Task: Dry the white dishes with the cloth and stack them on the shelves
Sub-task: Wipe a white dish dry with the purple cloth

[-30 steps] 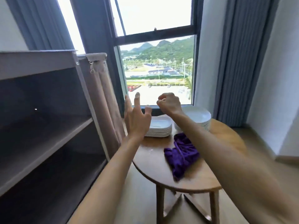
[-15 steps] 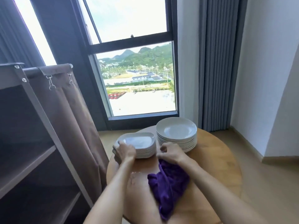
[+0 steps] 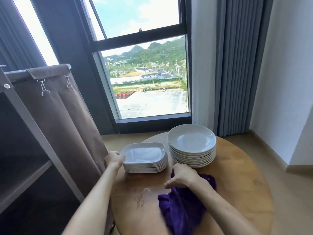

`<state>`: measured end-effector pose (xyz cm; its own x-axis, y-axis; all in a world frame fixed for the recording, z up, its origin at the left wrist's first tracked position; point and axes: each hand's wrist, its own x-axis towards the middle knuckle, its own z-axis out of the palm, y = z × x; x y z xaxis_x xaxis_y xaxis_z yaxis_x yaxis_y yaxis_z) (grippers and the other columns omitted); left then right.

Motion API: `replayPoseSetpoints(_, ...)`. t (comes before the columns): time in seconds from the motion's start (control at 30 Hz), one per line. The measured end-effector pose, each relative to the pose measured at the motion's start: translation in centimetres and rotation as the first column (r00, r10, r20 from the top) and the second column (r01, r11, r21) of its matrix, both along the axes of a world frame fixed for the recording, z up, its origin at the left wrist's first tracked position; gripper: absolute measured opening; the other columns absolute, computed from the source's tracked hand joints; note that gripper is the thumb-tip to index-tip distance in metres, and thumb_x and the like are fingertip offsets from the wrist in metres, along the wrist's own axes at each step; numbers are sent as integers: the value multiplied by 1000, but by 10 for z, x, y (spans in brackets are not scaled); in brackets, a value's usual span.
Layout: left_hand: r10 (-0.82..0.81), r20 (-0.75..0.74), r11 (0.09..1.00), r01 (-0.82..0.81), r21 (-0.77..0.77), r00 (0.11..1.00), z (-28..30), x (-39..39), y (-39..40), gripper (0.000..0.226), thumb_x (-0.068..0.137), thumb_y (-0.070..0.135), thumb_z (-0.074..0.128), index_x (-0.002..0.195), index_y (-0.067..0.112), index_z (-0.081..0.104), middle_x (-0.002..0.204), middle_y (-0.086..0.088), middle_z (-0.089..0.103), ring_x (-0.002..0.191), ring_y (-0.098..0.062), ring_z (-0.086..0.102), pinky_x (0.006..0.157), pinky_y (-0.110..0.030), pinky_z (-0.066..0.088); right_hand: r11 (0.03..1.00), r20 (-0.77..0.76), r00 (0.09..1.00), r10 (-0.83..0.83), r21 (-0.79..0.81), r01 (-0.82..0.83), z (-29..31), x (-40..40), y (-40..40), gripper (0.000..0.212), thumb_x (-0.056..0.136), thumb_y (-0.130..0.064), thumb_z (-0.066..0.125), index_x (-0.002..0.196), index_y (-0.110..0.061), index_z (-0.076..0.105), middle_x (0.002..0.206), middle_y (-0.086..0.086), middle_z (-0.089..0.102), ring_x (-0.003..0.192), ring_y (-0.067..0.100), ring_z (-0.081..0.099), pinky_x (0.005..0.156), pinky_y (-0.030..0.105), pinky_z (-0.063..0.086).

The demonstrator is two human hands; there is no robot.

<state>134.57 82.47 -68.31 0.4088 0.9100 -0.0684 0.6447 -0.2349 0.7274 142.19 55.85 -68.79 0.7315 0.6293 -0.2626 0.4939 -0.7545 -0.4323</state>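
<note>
1. While the left hand point(image 3: 113, 158) grips the left rim of the top rectangular dish point(image 3: 143, 152), fingers curled over its edge, that dish sits tilted slightly on the stack of rectangular dishes point(image 3: 145, 165) near the far left edge of the round wooden surface point(image 3: 245, 192).
2. Just to the right, apart from that stack by a narrow gap, a taller stack of round plates point(image 3: 192, 146) stands at the far edge of the surface.
3. The right hand point(image 3: 182, 178) lies on the purple cloth point(image 3: 183, 211), fingers curled into the fabric and gripping it, just in front of the round plates.
4. The cloth is bunched at the middle of the surface and trails toward the near edge.
5. A few wet spots point(image 3: 140, 195) shine on the wood, left of the cloth.
6. To the left of the surface stands the shelving unit point(image 3: 30, 167), its shelves dark, with a brown fabric cover point(image 3: 55, 106) clipped to its top rail.
7. Behind the surface are a tall window point(image 3: 145, 65) and a grey curtain point(image 3: 237, 65).
</note>
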Motion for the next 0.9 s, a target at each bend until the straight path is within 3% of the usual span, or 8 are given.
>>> replayPoseSetpoints(0.07,43,22,999,-43,15,999,4,-4,-1,21,82,8,62,62,9,65,75,-13,64,82,-36,58,69,-30,42,995,35,999,-6,-97,9,4,-2,-4,54,62,-48,83,104,-25,57,106,-1,67,107,25,64,91,36,48)
replayPoseSetpoints(0.17,87,60,995,-89,47,994,8,-13,-3,25,83,3,59,59,10,62,69,-15,58,77,-36,55,66,-30,42,979,169,985,-34,-192,67,10,-4,-9,53,70,-42,85,111,-23,58,118,0,65,116,25,62,95,37,46)
replayPoseSetpoints(0.3,117,182,993,-115,-23,976,15,-28,-11,23,83,1,58,61,2,67,46,-8,56,45,-29,56,38,-20,40,984,238,966,-105,-118,136,9,-16,-12,41,79,-37,76,115,-22,61,120,2,67,116,26,63,93,36,46)
replayPoseSetpoints(0.37,96,208,993,-80,-85,973,17,-32,-13,19,85,2,54,82,-6,72,54,-16,67,50,-28,68,46,-24,55,982,256,951,-176,-19,187,10,-21,-15,40,86,-42,67,118,-20,59,122,6,67,118,29,62,93,36,47)
replayPoseSetpoints(0.43,69,222,989,-36,-147,973,18,-31,-14,24,87,0,51,100,-10,70,83,-30,73,70,-40,73,69,-47,64,961,249,928,-278,90,263,13,-22,-20,45,92,-49,59,120,-14,55,123,11,67,119,32,62,93,38,48)
replayPoseSetpoints(0.57,51,117,997,-43,-62,992,15,-27,-32,30,87,9,56,110,-6,69,112,-28,69,108,-44,65,90,-44,54,852,102,878,-468,315,418,23,-19,-29,52,94,-54,53,120,-9,55,121,17,67,115,35,63,89,39,47)
replayPoseSetpoints(0.77,105,158,991,-116,62,982,11,-28,-45,20,94,13,52,99,2,68,105,-24,70,100,-42,62,76,-37,42,639,-200,816,-542,533,555,33,0,-39,52,96,-50,52,112,-2,63,115,20,68,108,38,61,87,39,45)
replayPoseSetpoints(0.9,132,258,987,-150,51,957,9,-24,-44,22,96,10,48,101,-5,64,107,-29,67,103,-45,60,81,-41,47,587,-277,798,-535,557,587,29,-2,-38,53,97,-48,56,107,2,68,114,22,69,109,38,62,91,38,45)
